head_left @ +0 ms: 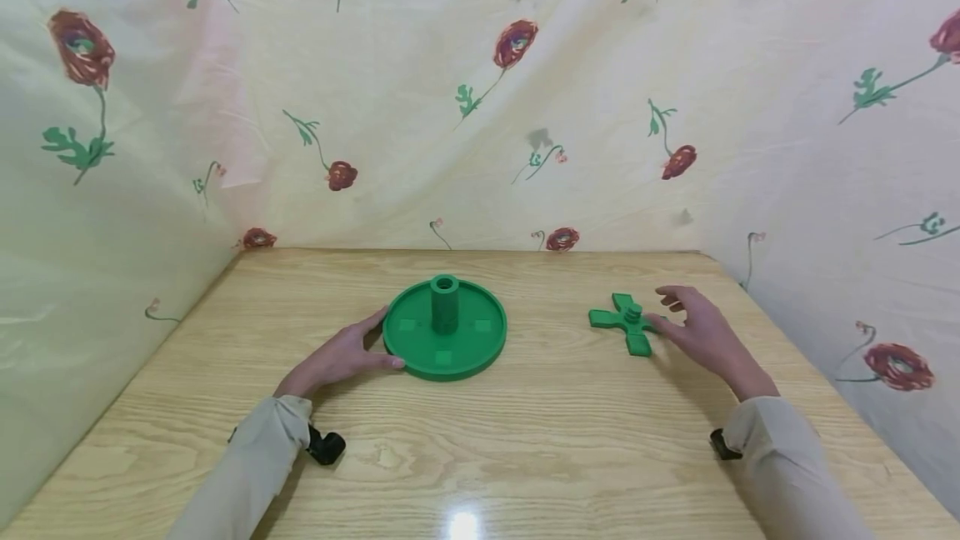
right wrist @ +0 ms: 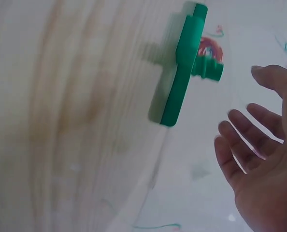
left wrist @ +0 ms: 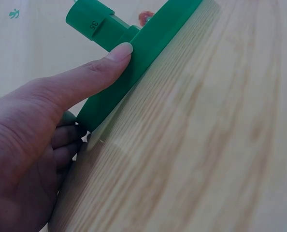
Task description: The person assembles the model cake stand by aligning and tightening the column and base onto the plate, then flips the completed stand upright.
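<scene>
A green round base (head_left: 444, 363) with a low rim and an upright hollow post (head_left: 445, 307) in its centre sits on the wooden table. My left hand (head_left: 347, 357) holds its left edge, thumb along the near rim and fingers farther round the left side. The left wrist view shows the thumb (left wrist: 97, 77) against the rim and "35" on the post. Farther right lies a green cross-shaped piece (head_left: 630, 322) with a ridged knob on top. Over its right arm hovers my right hand (head_left: 701, 332), fingers loosely bent, with a gap between hand and piece in the right wrist view.
The wooden table (head_left: 525, 440) is bounded at the back and both sides by a pale flower-printed cloth (head_left: 420, 65). Black wrist straps (head_left: 326, 446) show below both sleeves. A bright light reflection lies on the table's near part.
</scene>
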Demonstrator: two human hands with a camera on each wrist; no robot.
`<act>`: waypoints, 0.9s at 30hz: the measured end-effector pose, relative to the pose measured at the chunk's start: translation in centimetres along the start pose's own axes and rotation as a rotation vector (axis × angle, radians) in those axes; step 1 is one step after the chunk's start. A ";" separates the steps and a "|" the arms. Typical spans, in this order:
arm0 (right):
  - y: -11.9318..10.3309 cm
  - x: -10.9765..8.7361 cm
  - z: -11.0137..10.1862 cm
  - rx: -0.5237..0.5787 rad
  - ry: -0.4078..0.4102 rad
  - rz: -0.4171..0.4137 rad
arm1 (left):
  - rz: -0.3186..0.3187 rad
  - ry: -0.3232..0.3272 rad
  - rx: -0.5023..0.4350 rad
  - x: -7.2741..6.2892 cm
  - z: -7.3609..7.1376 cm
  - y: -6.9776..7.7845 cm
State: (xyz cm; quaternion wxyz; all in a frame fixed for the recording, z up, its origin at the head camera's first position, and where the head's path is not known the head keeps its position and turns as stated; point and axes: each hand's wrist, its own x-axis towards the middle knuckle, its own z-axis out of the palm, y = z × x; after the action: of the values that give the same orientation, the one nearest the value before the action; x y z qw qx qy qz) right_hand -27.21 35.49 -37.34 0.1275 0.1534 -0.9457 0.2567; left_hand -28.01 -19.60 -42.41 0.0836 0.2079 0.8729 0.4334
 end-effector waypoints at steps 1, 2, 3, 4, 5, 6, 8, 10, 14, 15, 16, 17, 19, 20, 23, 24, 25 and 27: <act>0.3 0.0 -0.1 0.007 -0.007 0.007 | -0.003 0.001 0.002 0.0 0.0 0.0; 0.6 -0.1 -0.2 0.015 -0.018 0.019 | -0.006 0.000 0.003 0.0 0.0 0.0; 0.9 -0.1 -0.2 0.020 -0.028 0.029 | -0.009 -0.001 0.004 0.0 0.0 0.0; 1.2 -0.2 -0.3 0.023 -0.040 0.039 | -0.012 -0.001 0.006 0.0 0.0 -0.1; 1.5 -0.2 -0.4 0.028 -0.051 0.050 | -0.013 -0.001 0.006 0.0 0.0 -0.1; 1.8 -0.3 -0.5 0.030 -0.064 0.061 | -0.014 -0.003 0.007 -0.1 0.0 -0.1; 2.3 -0.4 -0.6 0.037 -0.094 0.092 | -0.012 -0.004 0.007 -0.1 0.0 0.0; 2.8 -0.4 -0.7 0.041 -0.119 0.115 | -0.007 -0.003 0.009 -0.1 0.0 0.0; 3.6 -0.3 -0.8 0.059 -0.160 0.139 | 0.001 -0.002 0.011 -0.2 -0.1 0.0; 3.8 -0.3 -0.7 0.064 -0.167 0.140 | 0.002 -0.001 0.010 -0.2 -0.1 0.0; 3.9 -0.2 -0.7 0.070 -0.174 0.141 | 0.003 0.000 0.010 -0.2 -0.1 0.0; 4.0 -0.1 -0.7 0.073 -0.180 0.139 | 0.003 0.000 0.012 -0.2 -0.1 0.0; 4.2 0.1 -0.6 0.084 -0.195 0.136 | 0.000 0.000 0.013 -0.2 -0.1 0.0; 4.3 0.1 -0.5 0.088 -0.200 0.134 | -0.002 -0.001 0.013 -0.2 -0.1 0.0; 4.4 0.3 -0.4 0.099 -0.213 0.129 | -0.006 -0.003 0.013 -0.1 0.0 -0.1; 4.4 0.3 -0.3 0.105 -0.217 0.129 | -0.007 -0.003 0.012 -0.1 0.0 -0.1; 4.4 0.4 -0.3 0.108 -0.218 0.128 | -0.008 -0.003 0.011 -0.1 0.0 -0.1; 4.5 0.4 -0.2 0.113 -0.218 0.127 | -0.008 -0.002 0.011 -0.1 0.0 -0.1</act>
State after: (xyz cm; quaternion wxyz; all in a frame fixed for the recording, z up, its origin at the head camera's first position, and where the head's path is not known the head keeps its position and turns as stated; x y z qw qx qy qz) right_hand -29.18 39.16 -39.08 -0.0016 0.1272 -0.9457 0.2990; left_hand -27.96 -19.69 -42.43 0.0853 0.2053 0.8760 0.4280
